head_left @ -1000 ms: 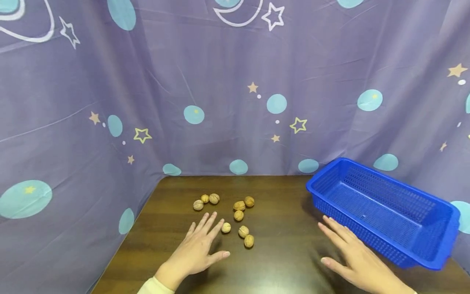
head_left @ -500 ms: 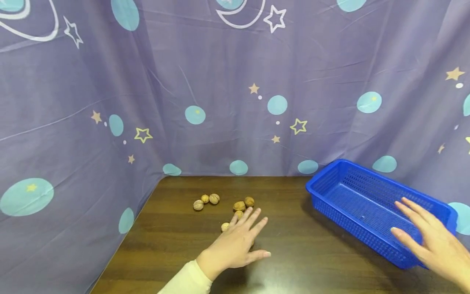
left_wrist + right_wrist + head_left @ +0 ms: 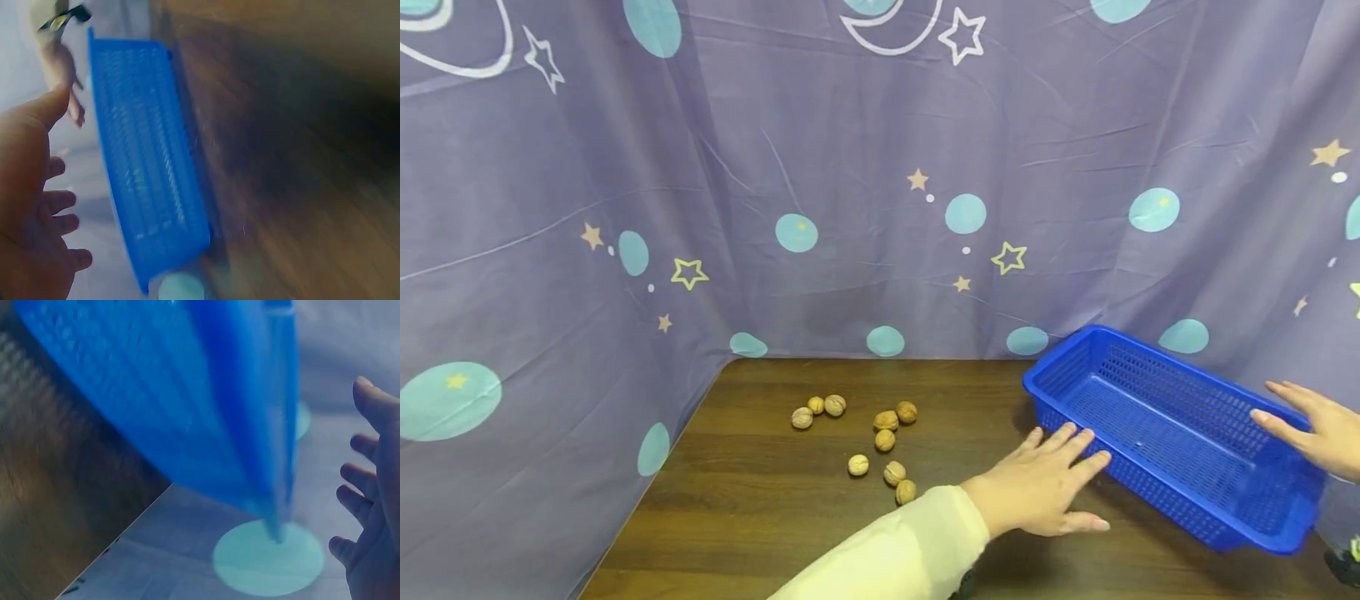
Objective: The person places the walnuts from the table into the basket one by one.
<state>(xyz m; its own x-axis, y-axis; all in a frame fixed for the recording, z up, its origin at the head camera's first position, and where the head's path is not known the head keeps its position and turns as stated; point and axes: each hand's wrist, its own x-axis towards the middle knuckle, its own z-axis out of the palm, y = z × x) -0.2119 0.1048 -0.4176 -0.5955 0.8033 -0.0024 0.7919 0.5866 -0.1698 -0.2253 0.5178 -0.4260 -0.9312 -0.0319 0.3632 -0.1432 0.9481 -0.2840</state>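
A blue plastic basket with a perforated wall stands at the right of the table. My left hand is by its near long side, fingers spread and holding nothing; whether the fingertips touch the rim cannot be told. Beyond the basket's right end is my right hand, its fingers extended. The right wrist view shows a gap between that hand and the basket wall. Several walnuts lie loose in small groups on the table, left of the left hand.
The dark wooden table ends at a purple curtain printed with stars and ovals, which hangs behind and to the left. The basket sits near the table's right edge. My left sleeve crosses the front.
My left hand has swept right, from beside the walnuts to the basket's near side. The right hand has moved right, from the near side over the basket to its far right end.
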